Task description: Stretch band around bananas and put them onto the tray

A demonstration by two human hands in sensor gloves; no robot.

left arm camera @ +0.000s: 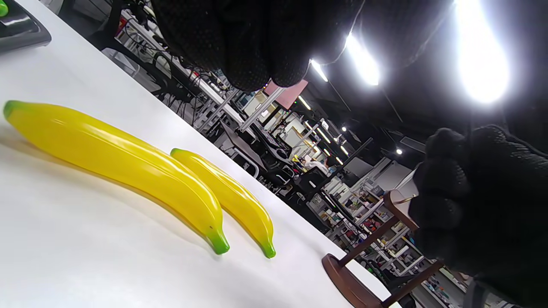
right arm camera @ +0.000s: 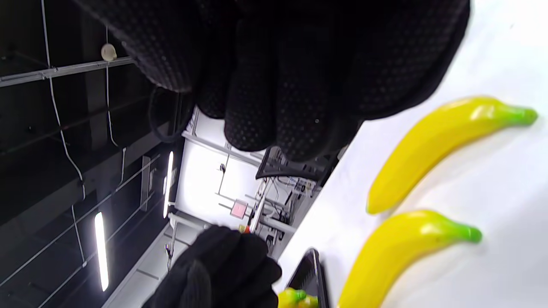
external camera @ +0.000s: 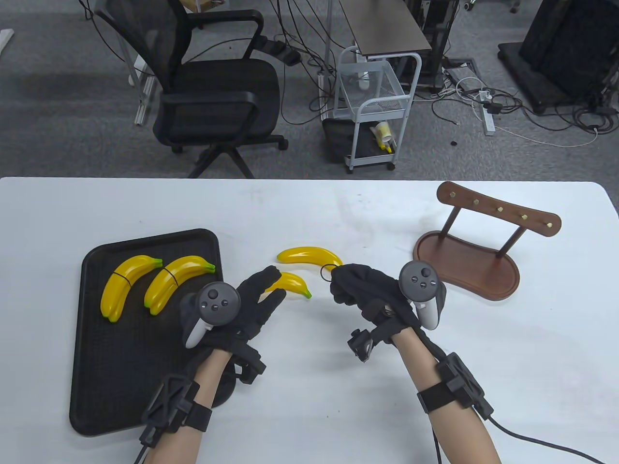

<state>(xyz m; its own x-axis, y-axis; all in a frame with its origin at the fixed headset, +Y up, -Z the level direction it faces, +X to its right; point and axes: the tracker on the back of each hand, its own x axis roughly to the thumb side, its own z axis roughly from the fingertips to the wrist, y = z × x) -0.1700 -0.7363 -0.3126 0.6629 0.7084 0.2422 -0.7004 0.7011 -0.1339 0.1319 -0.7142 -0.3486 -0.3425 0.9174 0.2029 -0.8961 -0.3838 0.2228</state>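
— What's on the black rectangular plastic tray [external camera: 92,377] at the table's left edge?
— Two banded pairs of yellow plastic bananas [external camera: 154,282].
— And the gloved hands?
— Mid-table: right hand [external camera: 360,285] fingers pinch a thin black elastic band [external camera: 325,271]; left hand [external camera: 251,304] fingers straight, over two loose yellow bananas [external camera: 302,268].

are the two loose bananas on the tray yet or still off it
Off it: both loose bananas lie unbanded on the white table, right of the black tray.
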